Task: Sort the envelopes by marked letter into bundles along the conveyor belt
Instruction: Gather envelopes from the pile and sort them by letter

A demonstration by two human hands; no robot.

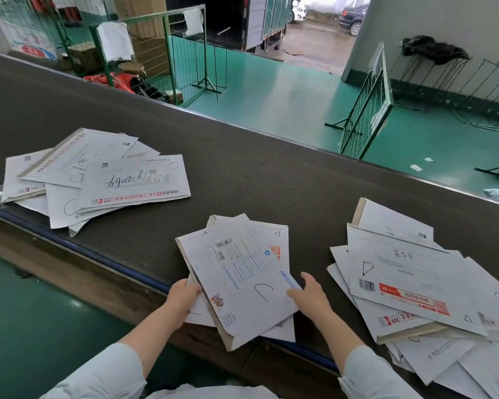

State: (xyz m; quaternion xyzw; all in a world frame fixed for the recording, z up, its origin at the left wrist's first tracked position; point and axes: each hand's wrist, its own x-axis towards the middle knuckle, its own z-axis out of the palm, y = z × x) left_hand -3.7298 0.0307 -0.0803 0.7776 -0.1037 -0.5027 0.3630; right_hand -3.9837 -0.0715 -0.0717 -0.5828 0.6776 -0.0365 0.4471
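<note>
Mail-sorting depot: long dark conveyor belt (242,156) bearing envelope piles (104,174), green painted floor (271,90), green-framed wire mesh panels (366,110), stacked cardboard boxes (144,30), delivery truck (265,18) at an open loading doorway (314,41).

left pile's top envelope (136,182) has a pen-scrawled number, looks like 2064 upside down, plus a red strip with an 8. middle envelope (242,283): penned C, barcodes. right pile's top envelope (409,277): D, red JDL banner.
</note>
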